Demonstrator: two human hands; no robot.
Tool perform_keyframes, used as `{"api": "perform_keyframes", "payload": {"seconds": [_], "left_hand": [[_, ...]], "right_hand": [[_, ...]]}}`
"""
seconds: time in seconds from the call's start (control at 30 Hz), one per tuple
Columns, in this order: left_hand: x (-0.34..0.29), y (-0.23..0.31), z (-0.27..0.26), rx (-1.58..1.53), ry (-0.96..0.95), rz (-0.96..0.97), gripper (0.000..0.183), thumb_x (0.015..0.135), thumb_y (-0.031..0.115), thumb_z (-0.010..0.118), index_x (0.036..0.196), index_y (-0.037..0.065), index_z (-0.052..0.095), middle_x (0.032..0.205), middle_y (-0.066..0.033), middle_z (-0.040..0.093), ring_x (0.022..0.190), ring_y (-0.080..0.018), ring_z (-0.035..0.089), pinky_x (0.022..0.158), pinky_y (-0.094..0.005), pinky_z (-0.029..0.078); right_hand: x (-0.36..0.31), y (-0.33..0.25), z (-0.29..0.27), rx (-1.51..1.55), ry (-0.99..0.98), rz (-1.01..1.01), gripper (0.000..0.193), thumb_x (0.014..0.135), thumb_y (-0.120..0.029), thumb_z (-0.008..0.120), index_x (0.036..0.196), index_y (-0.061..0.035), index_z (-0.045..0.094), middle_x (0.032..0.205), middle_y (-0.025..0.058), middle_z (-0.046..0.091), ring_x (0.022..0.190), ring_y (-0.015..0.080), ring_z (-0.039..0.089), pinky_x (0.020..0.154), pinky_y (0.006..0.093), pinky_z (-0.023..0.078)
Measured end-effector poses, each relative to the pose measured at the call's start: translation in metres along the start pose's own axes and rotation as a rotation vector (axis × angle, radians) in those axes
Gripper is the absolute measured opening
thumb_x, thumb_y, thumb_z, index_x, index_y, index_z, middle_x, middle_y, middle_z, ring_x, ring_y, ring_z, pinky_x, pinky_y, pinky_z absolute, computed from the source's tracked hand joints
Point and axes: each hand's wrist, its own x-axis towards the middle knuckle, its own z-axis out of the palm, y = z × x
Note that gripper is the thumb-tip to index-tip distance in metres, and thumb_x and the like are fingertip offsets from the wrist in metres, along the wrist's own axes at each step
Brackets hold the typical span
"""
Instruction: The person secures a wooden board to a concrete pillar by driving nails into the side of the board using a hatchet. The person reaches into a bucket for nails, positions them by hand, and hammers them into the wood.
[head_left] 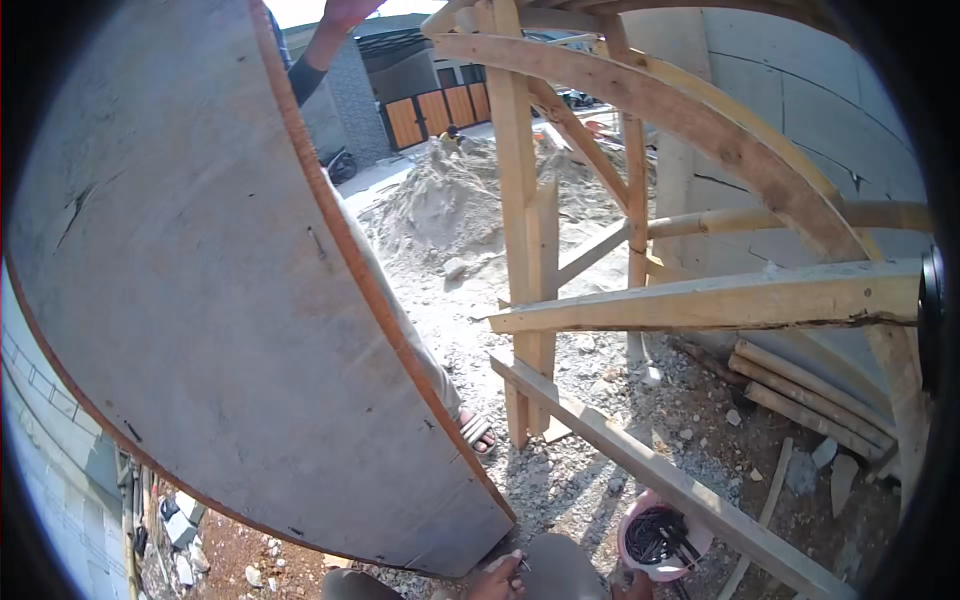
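- The grey panel (pixel 260 300) with reddish-brown edges fills the left of the frame, its long axis slanting from upper left to lower centre, the narrower end pointing toward the bottom edge.
- The left hand (pixel 498 578), bottom centre, is just beside that end; its fingers are bent, with something small at the tips, and I cannot tell whether they grip it.
- The right hand (pixel 634 586), partly cut off at the bottom edge, is near a pink bucket (pixel 664 573) of dark, thin pieces; I cannot tell its fingers' state.
- A co-worker's arm (pixel 322 48) shows at upper left, beyond the panel.
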Motion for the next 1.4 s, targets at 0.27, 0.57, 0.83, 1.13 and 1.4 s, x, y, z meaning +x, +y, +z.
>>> {"api": "perform_keyframes", "payload": {"seconds": [0.27,0.57,0.83,1.13,1.4], "left_hand": [[-0.062,0.035,0.000,-0.044,0.155,0.193,0.060,0.096,0.033,0.053,0.145,0.003,0.036,0.145,-0.0186,0.041,0.129,-0.0307,0.043,0.109,-0.0430,0.031],[-0.089,0.108,0.010,-0.353,0.016,0.239,0.040,0.096,0.024,0.054,0.129,0.002,0.045,0.126,-0.0170,0.052,0.102,-0.0222,0.046,0.094,-0.0372,0.036],[-0.185,0.205,0.024,-0.251,-0.029,0.739,0.015,0.094,0.010,0.059,0.107,0.003,0.058,0.099,-0.0116,0.064,0.063,-0.0078,0.053,0.068,-0.0258,0.046],[-0.293,0.370,0.049,0.873,0.646,1.765,0.014,0.085,0.010,0.073,0.093,0.003,0.064,0.091,-0.0064,0.067,0.075,-0.0059,0.061,0.060,-0.0203,0.048],[-0.321,0.409,0.076,1.893,1.366,1.876,0.011,0.083,0.010,0.073,0.090,0.003,0.070,0.085,-0.0047,0.062,0.065,-0.0102,0.055,0.055,-0.0263,0.045]], "right_hand": [[0.013,0.010,-0.001,-0.203,-0.170,-0.110,0.042,0.086,-0.031,0.067,0.110,0.0019,0.061,0.108,0.0169,0.065,0.093,0.0231,0.064,0.081,0.0355,0.051],[0.006,-0.003,0.006,-0.222,-0.261,-0.172,0.042,0.087,-0.033,0.066,0.111,0.0003,0.060,0.110,0.0179,0.064,0.096,0.0240,0.063,0.083,0.0365,0.050],[-0.008,-0.009,0.004,-0.231,-0.293,-0.192,0.042,0.087,-0.034,0.066,0.112,-0.0011,0.060,0.112,0.0188,0.063,0.099,0.0247,0.061,0.084,0.0374,0.049],[-0.020,-0.012,-0.005,-0.240,-0.332,-0.230,0.042,0.088,-0.035,0.065,0.114,-0.0028,0.060,0.114,0.0198,0.062,0.102,0.0256,0.060,0.085,0.0385,0.049],[-0.028,0.009,-0.010,-0.212,-0.384,-0.219,0.042,0.088,-0.036,0.064,0.115,-0.0042,0.059,0.115,0.0206,0.060,0.104,0.0263,0.059,0.086,0.0394,0.048]]}}
